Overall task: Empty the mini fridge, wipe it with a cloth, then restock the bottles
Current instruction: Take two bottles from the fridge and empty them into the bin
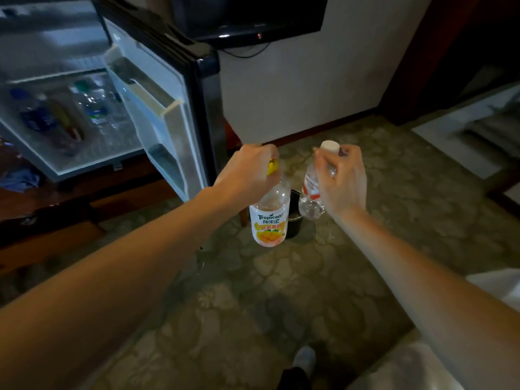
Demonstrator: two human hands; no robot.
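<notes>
My left hand [249, 171] grips the neck of a Tropicana juice bottle [270, 220] with a yellow cap, which hangs upright above the carpet. Beside it, my right hand [342, 178] holds a clear water bottle [311, 192] with a white cap and red label, also by its top. The mini fridge [92, 161] stands open at the upper left, its door [157, 108] swung toward me. Several bottles [70, 114] lie blurred on the fridge floor. A blue cloth [19, 180] lies on the low wooden surface left of the fridge.
A small dark bin [294, 223] stands on the patterned carpet right behind the two held bottles. A television [247, 15] hangs on the wall above. White bedding [408, 364] fills the lower right corner, and my foot [304, 358] shows at the bottom.
</notes>
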